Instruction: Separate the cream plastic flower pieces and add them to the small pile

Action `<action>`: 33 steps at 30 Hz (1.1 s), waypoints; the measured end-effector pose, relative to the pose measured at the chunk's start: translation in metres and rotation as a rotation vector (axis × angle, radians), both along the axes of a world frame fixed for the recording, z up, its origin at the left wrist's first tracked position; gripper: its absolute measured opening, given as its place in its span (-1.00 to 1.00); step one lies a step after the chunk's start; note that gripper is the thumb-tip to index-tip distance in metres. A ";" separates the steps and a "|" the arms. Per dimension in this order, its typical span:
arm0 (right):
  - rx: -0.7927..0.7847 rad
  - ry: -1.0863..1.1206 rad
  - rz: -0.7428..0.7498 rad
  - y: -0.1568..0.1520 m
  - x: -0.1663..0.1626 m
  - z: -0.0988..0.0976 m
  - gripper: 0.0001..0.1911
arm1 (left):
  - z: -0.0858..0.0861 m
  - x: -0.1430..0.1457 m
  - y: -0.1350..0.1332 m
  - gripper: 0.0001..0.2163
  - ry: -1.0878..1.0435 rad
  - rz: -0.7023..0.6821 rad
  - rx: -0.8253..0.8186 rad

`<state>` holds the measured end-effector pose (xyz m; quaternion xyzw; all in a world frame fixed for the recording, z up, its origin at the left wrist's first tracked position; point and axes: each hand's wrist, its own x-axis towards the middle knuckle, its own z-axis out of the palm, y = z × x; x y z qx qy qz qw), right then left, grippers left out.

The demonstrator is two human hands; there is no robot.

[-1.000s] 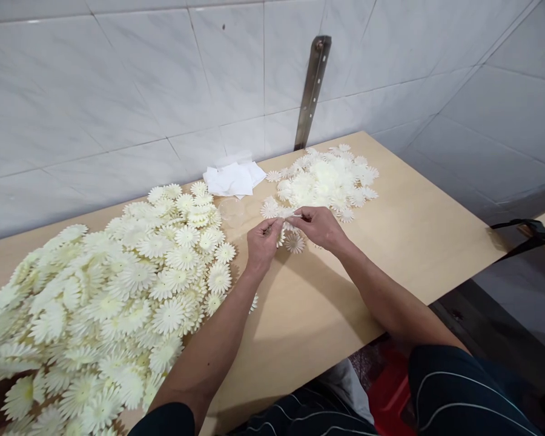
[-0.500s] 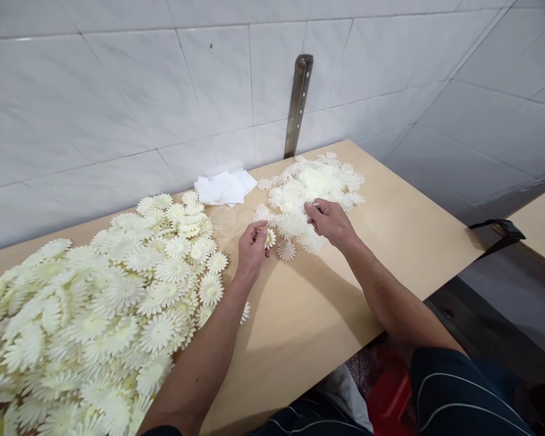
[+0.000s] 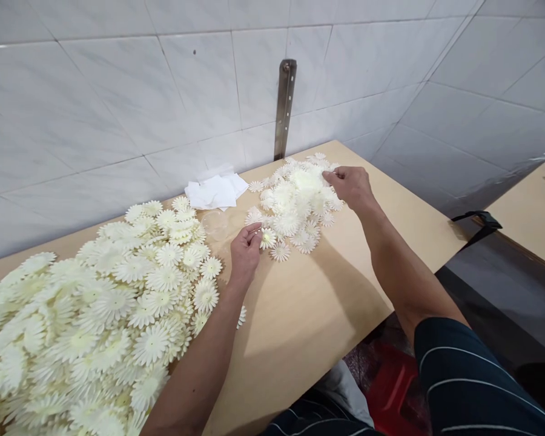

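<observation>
Left hand pinches a daisy (cream plastic).

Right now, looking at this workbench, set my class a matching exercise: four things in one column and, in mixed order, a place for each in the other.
Things:
1. large flower heap
2. small flower pile
3. white paper sheets
4. metal strip

Places:
A. fixed upright on the tiled wall
B. at the back of the table by the wall, between the two lots of flowers
C. covering the left part of the table
D. at the far end of the table, under the right hand

Pairs: 1-C, 2-D, 3-B, 4-A
</observation>
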<state>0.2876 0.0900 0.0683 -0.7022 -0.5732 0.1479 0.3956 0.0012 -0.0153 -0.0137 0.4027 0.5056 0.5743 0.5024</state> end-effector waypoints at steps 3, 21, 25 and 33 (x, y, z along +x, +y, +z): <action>-0.104 0.003 -0.015 0.019 -0.010 0.008 -0.86 | 0.000 0.000 0.000 -0.69 -0.008 0.007 0.012; -0.252 0.278 0.599 -0.085 -0.110 -0.033 -0.41 | -0.009 0.003 0.003 -0.62 -0.128 0.041 0.106; -0.169 0.312 0.534 -0.089 -0.131 -0.049 -0.44 | -0.008 0.004 0.002 -0.62 -0.128 0.037 0.132; -0.143 0.250 0.430 -0.090 -0.127 -0.048 -0.41 | -0.008 0.006 0.001 -0.59 -0.126 0.000 0.040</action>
